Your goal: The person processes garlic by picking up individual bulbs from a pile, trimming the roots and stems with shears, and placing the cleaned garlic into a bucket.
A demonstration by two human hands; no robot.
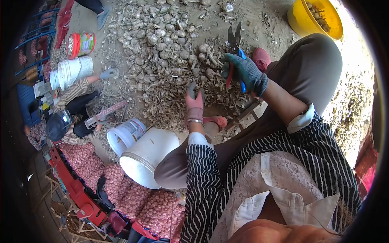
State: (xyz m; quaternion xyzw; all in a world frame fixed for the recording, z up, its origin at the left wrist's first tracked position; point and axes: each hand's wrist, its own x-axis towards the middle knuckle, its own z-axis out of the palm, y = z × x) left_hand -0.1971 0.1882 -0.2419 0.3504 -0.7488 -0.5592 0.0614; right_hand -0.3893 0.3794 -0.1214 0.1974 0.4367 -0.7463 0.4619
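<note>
My right hand (245, 72), in a grey and teal glove, is closed around red and blue handled shears (234, 42) whose dark blades point up and away. My left hand (194, 103), in a pink glove with grey fingertips, reaches down to the cut stalks and husks (170, 105) on the ground; whether it holds anything I cannot tell. A big heap of garlic bulbs (162, 36) lies just beyond both hands.
Two white buckets (142, 152) lie beside my left knee. A yellow tub (314, 18) stands at the top right. Another person (75, 111) sits at the left near white buckets (71, 71) and a red-lidded container (80, 43). Red mesh sacks of garlic (125, 190) lie at the lower left.
</note>
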